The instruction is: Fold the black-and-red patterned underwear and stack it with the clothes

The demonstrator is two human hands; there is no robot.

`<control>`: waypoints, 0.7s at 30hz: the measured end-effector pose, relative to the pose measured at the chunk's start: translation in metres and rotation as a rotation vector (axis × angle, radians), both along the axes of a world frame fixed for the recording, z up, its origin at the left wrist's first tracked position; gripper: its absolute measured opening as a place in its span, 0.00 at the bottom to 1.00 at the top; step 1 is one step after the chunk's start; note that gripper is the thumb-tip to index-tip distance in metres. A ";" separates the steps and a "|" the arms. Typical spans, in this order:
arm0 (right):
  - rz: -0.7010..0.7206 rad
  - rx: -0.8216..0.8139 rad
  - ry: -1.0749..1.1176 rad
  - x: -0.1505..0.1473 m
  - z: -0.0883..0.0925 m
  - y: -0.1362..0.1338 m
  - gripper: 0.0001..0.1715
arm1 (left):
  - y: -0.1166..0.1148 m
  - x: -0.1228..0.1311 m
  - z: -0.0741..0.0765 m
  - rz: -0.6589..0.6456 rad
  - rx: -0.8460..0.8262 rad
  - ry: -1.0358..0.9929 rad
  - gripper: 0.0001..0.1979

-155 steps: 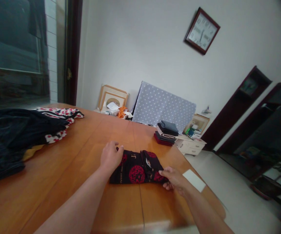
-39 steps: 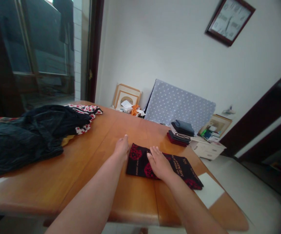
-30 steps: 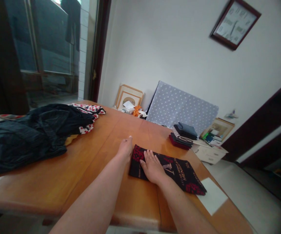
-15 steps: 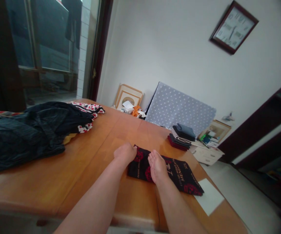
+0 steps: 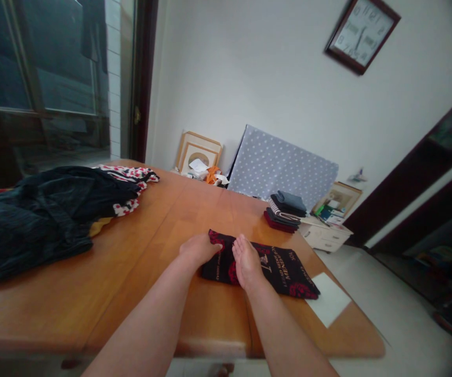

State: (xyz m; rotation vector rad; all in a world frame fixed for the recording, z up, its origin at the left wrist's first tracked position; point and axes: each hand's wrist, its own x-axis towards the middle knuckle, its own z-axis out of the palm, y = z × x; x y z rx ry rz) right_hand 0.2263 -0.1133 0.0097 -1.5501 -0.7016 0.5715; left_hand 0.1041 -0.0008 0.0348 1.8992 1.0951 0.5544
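A black cloth with red round prints and pale lettering [image 5: 277, 277] lies folded flat on the wooden table [image 5: 132, 309]. My left hand [image 5: 199, 250] rests on its left end, with the fingers reaching over the fabric. My right hand [image 5: 246, 261] lies flat on the cloth just to the right, fingers pointing away from me. Neither hand visibly grips the fabric. The part of the cloth under my hands is hidden.
A dark jacket [image 5: 33, 225] lies heaped at the table's left, over a red-and-white patterned cloth [image 5: 126, 180]. A white card [image 5: 328, 298] lies at the right edge. A folded clothes stack [image 5: 283, 212] stands beyond, near a white drawer unit [image 5: 322, 238].
The cloth now lies as a longer strip reaching right, with its lettering showing. My left hand has moved from beside it onto its left end. My right hand has shifted along it. The view has turned slightly.
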 end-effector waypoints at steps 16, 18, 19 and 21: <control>-0.084 0.193 0.333 -0.006 0.017 -0.002 0.38 | -0.011 0.019 -0.006 -0.007 -0.302 -0.398 0.15; -0.110 0.260 0.431 -0.006 0.017 -0.003 0.37 | -0.013 0.020 -0.005 0.017 -0.343 -0.434 0.17; -0.122 0.287 0.471 -0.005 0.017 -0.003 0.36 | -0.014 0.020 -0.005 0.028 -0.354 -0.445 0.18; -0.136 0.328 0.532 -0.003 0.016 -0.004 0.36 | -0.015 0.022 -0.006 0.040 -0.368 -0.467 0.19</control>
